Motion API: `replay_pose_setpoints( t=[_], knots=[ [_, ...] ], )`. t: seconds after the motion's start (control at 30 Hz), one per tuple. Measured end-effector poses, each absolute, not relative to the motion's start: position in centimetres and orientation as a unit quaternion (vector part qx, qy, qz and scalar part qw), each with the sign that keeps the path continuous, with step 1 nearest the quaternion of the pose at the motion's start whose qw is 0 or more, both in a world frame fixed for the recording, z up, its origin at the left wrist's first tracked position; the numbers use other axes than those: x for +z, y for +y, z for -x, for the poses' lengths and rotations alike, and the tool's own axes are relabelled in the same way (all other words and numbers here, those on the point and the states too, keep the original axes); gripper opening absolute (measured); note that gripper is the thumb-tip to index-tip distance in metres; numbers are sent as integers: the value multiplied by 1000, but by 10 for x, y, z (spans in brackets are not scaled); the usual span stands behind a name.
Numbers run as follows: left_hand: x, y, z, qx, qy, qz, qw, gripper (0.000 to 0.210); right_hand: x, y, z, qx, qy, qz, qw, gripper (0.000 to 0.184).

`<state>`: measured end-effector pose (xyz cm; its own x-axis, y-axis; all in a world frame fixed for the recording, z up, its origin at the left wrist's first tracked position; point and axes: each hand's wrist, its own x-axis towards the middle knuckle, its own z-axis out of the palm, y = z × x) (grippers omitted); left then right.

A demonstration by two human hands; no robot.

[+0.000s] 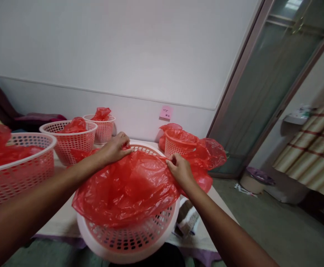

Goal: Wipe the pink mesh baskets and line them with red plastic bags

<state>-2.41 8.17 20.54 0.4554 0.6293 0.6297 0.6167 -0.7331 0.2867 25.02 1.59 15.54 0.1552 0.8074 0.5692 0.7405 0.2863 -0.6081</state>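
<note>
A red plastic bag (128, 185) spreads across the mouth of a pale pink perforated basket (128, 252), which is tilted toward me. My left hand (116, 148) pinches the bag's edge near the basket's far rim. At the right of that rim, my right hand (179, 168) pinches the same bag between thumb and fingers. The bag's near edge hangs loose inside the basket, leaving the holes of the near wall in view.
More baskets with red bags stand at left: a large one (46, 144), a middle one (91, 129) and a small one (112, 120). Behind my right hand is a bag-covered basket (175, 146). A pink note (165, 113) is on the wall. A bin (252, 181) stands on the floor.
</note>
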Motion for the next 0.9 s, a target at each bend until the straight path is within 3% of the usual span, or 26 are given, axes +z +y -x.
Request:
replay_pose_setpoints(
  t=[0.17,0.47,0.9],
  knots=[
    [201,78,30,413,391,-823,11,19,143,13,-241,6,-622,594,510,19],
    [212,77,29,459,463,-754,86,31,154,21,-240,-26,-614,609,502,19],
    [220,78,21,464,422,-725,285,30,147,26,-247,-88,-651,556,510,11]
  ],
)
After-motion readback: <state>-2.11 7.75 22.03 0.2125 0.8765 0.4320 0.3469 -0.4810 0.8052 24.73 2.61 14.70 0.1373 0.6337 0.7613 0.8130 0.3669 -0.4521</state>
